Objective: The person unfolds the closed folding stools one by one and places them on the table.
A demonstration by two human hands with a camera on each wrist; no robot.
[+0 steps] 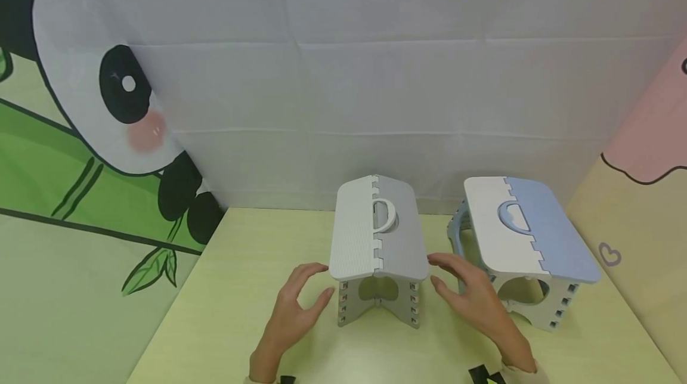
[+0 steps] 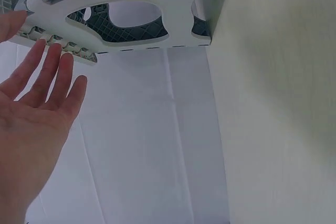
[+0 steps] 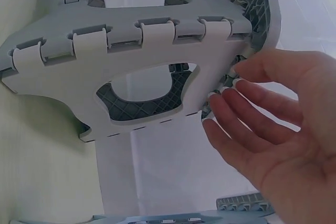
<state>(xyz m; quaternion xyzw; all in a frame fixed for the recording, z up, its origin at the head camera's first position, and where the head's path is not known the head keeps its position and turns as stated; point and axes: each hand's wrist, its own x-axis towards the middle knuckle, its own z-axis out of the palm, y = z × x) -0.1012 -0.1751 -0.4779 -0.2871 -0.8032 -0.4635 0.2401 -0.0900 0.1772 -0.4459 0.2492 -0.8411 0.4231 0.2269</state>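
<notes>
A white and grey folding step stool (image 1: pixel 378 229) stands on the table with its top bent slightly along the hinged middle and a white carry handle (image 1: pixel 387 217) raised there. My left hand (image 1: pixel 290 312) is at the stool's near left corner, thumb and fingers spread apart, fingertips right at the edge. At the opposite corner my right hand (image 1: pixel 469 294) has its fingers gently bent, tips at the rim of the top. In the right wrist view, the fingertips (image 3: pixel 212 95) overlap the stool's ribbed underside. The hinged end legs (image 3: pixel 152 72) show an oval opening.
A second folding stool (image 1: pixel 528 229), white and blue, stands open to the right, close beside my right hand. The pale wooden table (image 1: pixel 214 324) meets a white cloth backdrop (image 1: pixel 376 86) behind. Printed cloth with a panda (image 1: pixel 96 104) hangs at the left.
</notes>
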